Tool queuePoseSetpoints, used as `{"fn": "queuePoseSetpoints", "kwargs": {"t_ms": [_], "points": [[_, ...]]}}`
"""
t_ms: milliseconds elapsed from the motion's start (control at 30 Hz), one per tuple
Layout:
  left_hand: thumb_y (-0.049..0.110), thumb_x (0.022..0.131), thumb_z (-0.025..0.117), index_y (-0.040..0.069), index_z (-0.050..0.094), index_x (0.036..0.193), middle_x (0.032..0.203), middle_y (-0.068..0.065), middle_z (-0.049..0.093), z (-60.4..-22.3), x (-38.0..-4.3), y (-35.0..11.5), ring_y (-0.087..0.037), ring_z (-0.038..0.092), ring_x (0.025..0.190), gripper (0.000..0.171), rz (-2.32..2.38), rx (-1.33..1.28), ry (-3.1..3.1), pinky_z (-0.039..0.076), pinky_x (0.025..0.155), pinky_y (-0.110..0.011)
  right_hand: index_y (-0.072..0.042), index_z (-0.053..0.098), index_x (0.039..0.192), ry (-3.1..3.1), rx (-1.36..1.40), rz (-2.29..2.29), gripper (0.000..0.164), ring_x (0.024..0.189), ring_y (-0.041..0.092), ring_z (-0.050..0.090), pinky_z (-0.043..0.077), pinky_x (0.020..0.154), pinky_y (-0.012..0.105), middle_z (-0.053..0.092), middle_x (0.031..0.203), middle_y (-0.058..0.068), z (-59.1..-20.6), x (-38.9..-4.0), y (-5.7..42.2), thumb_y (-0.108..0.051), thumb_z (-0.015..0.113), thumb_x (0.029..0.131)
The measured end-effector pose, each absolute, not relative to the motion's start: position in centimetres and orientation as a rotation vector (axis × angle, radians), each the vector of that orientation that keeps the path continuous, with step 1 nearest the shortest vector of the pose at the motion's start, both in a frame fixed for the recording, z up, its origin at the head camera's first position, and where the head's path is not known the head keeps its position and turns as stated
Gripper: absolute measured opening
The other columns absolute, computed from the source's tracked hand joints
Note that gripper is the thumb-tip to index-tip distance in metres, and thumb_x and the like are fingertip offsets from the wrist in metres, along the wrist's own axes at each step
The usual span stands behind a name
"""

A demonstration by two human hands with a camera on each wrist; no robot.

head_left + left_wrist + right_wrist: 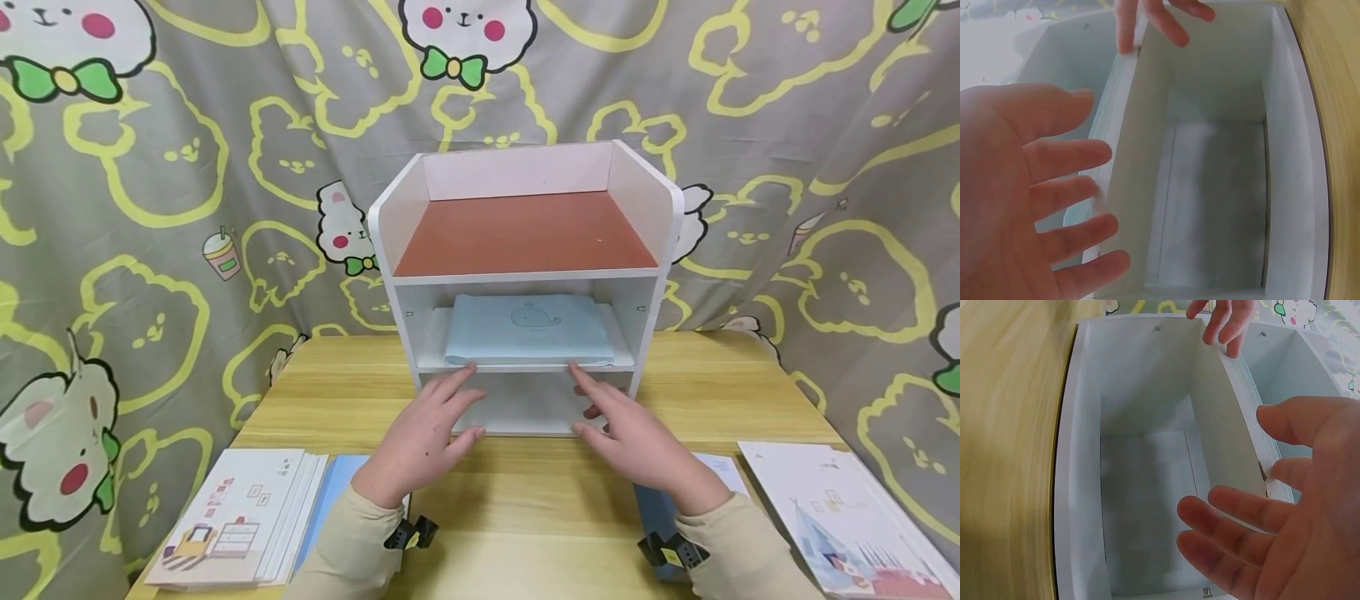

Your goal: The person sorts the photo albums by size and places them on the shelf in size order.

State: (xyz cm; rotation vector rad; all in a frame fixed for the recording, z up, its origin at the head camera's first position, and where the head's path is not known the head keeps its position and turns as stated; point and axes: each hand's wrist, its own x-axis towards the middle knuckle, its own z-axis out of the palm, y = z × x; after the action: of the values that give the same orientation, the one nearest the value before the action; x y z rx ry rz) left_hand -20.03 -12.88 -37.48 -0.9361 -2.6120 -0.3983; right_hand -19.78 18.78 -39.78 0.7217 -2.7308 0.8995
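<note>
A small white shelf unit point(386, 229) with a reddish-brown top board stands on the wooden table. On its middle shelf lies a light blue book point(528, 329) with a whale drawn on the cover. My left hand point(429, 421) reaches to the front edge of that shelf, its fingers spread and fingertips right at the edge near the book's left corner. On the other side my right hand point(633, 429) does the same near the right corner, fingers loosely extended. Neither hand grips anything. The lower compartment point(1222, 200) behind the hands holds nothing in the wrist views.
At the front left lie a stack of white picture books point(232, 508) and a blue book point(333, 492), partly under my left forearm. To the right are a darker blue book point(658, 525) and white illustrated books point(832, 508). A patterned curtain point(225, 167) hangs behind the table.
</note>
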Motion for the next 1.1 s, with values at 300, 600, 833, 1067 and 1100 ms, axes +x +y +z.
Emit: {"fn": "queuePoseSetpoints", "kwargs": {"t_ms": [300, 600, 833, 1067, 1100], "points": [[0.033, 0.097, 0.069, 0.017, 0.059, 0.141, 0.160, -0.007, 0.038, -37.3, -19.7, -13.7, -0.027, 0.038, 0.143, 0.047, -0.479, -0.910, -2.667, 0.039, 0.111, -0.047, -0.028, 0.016, 0.164, -2.761, 0.734, 0.951, 0.078, 0.103, 0.015, 0.065, 0.056, 0.080, 0.035, 0.058, 0.139, 0.007, -39.8, -20.0, 18.8, -0.034, 0.063, 0.101], [0.038, 0.096, 0.069, 0.012, 0.056, 0.144, 0.152, -0.017, 0.046, -37.8, -19.2, -16.9, -0.040, 0.045, 0.136, 0.056, -0.275, -0.926, -2.821, 0.040, 0.109, -0.055, -0.016, 0.050, 0.145, -2.727, 0.723, 1.245, 0.045, 0.101, 0.015, 0.066, 0.055, 0.084, 0.036, 0.064, 0.126, 0.001, -40.7, -19.7, 18.6, -0.026, 0.062, 0.102], [0.039, 0.088, 0.076, 0.013, 0.057, 0.144, 0.155, -0.020, 0.042, -38.4, -18.7, -20.9, -0.045, 0.040, 0.139, 0.065, -0.198, -0.774, -3.129, 0.037, 0.106, -0.065, 0.000, 0.053, 0.141, -2.973, 0.807, 1.323, 0.050, 0.109, 0.025, 0.065, 0.052, 0.094, 0.048, 0.064, 0.129, 0.014, -42.9, -19.7, 18.2, -0.034, 0.057, 0.104], [0.043, 0.066, 0.092, 0.017, 0.054, 0.148, 0.155, -0.024, 0.038, -39.9, -18.8, -24.7, -0.054, 0.034, 0.138, 0.094, -0.287, -0.569, -3.398, 0.037, 0.101, -0.072, 0.008, 0.048, 0.142, -3.079, 0.890, 1.387, 0.055, 0.105, 0.027, 0.068, 0.051, 0.096, 0.049, 0.058, 0.137, 0.023, -43.2, -19.3, 18.4, -0.030, 0.056, 0.105], [0.043, 0.064, 0.093, 0.019, 0.053, 0.149, 0.155, -0.023, 0.039, -40.3, -18.8, -25.0, -0.054, 0.034, 0.138, 0.097, -0.308, -0.530, -3.434, 0.037, 0.100, -0.072, 0.009, 0.048, 0.143, -3.081, 0.897, 1.374, 0.055, 0.108, 0.029, 0.067, 0.050, 0.098, 0.050, 0.058, 0.137, 0.023, -43.2, -19.2, 18.5, -0.031, 0.056, 0.105]]}}
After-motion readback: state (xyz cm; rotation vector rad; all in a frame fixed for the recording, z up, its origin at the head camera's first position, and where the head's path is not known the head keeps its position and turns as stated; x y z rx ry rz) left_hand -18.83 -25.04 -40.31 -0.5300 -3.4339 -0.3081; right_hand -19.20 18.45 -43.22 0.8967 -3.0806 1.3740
